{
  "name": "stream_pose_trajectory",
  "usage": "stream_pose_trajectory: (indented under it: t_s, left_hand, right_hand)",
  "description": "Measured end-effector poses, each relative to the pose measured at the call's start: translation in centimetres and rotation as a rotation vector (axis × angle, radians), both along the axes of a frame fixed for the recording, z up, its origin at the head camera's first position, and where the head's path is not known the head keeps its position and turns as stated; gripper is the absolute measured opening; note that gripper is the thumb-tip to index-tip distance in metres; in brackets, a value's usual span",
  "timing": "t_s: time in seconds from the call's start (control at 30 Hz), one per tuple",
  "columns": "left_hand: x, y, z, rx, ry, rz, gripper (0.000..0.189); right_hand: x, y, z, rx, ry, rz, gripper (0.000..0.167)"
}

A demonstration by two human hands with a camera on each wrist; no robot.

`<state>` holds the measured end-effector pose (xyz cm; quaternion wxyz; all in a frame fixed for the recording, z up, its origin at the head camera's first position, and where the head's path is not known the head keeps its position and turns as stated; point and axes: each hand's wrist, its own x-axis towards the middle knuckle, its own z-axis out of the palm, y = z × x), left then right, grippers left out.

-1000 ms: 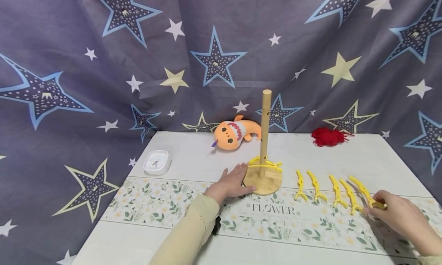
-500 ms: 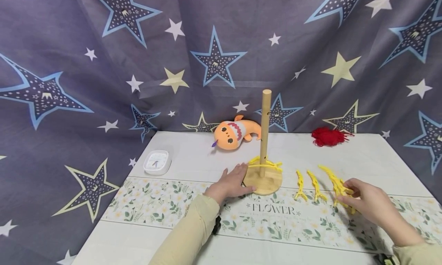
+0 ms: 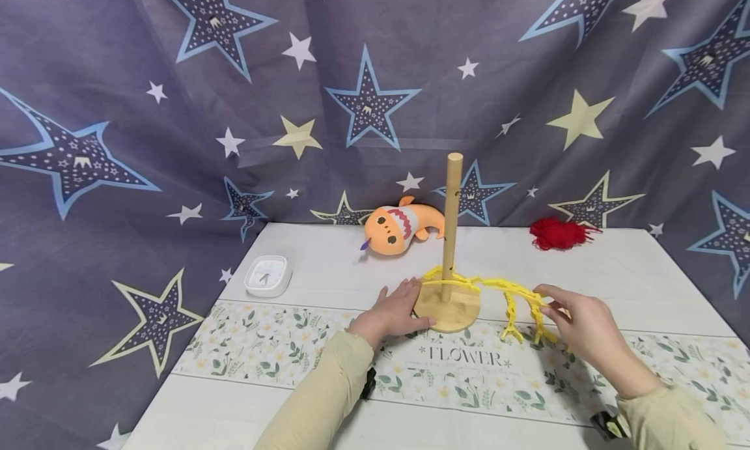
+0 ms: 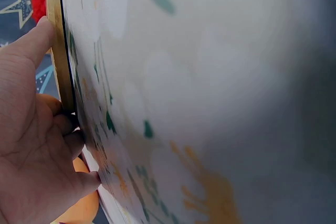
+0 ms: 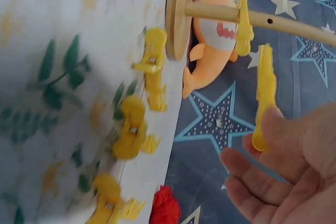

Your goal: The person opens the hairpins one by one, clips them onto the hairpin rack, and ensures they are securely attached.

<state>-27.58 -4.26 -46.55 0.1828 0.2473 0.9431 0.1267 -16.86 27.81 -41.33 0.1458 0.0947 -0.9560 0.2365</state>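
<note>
A wooden post (image 3: pixel 452 215) with small holes rises from a round wooden base (image 3: pixel 448 316). Near its foot are yellow branch-shaped plastic pieces (image 3: pixel 451 282), which look fitted to the post. My left hand (image 3: pixel 394 310) rests on the base's left side, fingers spread; its thumb (image 4: pixel 39 40) meets the rim in the left wrist view. My right hand (image 3: pixel 586 320) pinches the near end of another yellow branch piece (image 5: pixel 266 82), raised off the table, its far end close to the post. Below it several similar yellow pieces (image 5: pixel 154 72) lie in a row, partly hidden by the hand.
An orange plush shark (image 3: pixel 389 232) lies behind the post. The white clock (image 3: pixel 267 276) stands at the left, and a heap of red yarn (image 3: pixel 560 234) at the back right. A floral strip (image 3: pixel 263 342) crosses the white table; a star-patterned cloth (image 3: pixel 328 79) hangs behind.
My right hand has picked up the rightmost yellow branch piece and carried it left over the others to beside the post. The left hand has stayed on the base.
</note>
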Motion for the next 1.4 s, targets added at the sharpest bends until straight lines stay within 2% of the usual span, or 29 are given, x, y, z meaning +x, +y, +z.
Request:
stream_pose_trajectory:
  t_s: [0.27,0.4,0.67,1.0,1.23,1.4]
  left_hand:
    - [0.0,0.0,0.3,-0.007,0.007,-0.002,0.094]
    - [0.0,0.0,0.3,-0.006,0.008,-0.002,0.093]
    - [-0.1,0.0,0.0,0.001,0.01,-0.006,0.094]
    - [0.0,0.1,-0.1,0.018,0.014,-0.009,0.094]
    - [0.0,0.1,-0.1,0.024,0.012,0.0,0.094]
    - [0.0,0.0,-0.1,0.021,0.015,-0.003,0.093]
  right_hand:
    - [-1.6,-2.5,0.1,0.006,0.198,-0.031,0.028]
    - [-2.5,-4.1,0.3,0.022,0.235,0.001,0.026]
    - [-4.2,-6.9,0.2,0.061,0.208,0.042,0.022]
    - [-5.7,-8.6,-0.3,0.099,0.233,0.091,0.02]
    - [-5.7,-8.3,-0.4,0.06,0.154,0.131,0.033]
    - [-5.0,-7.3,-0.3,0.044,0.067,0.088,0.053]
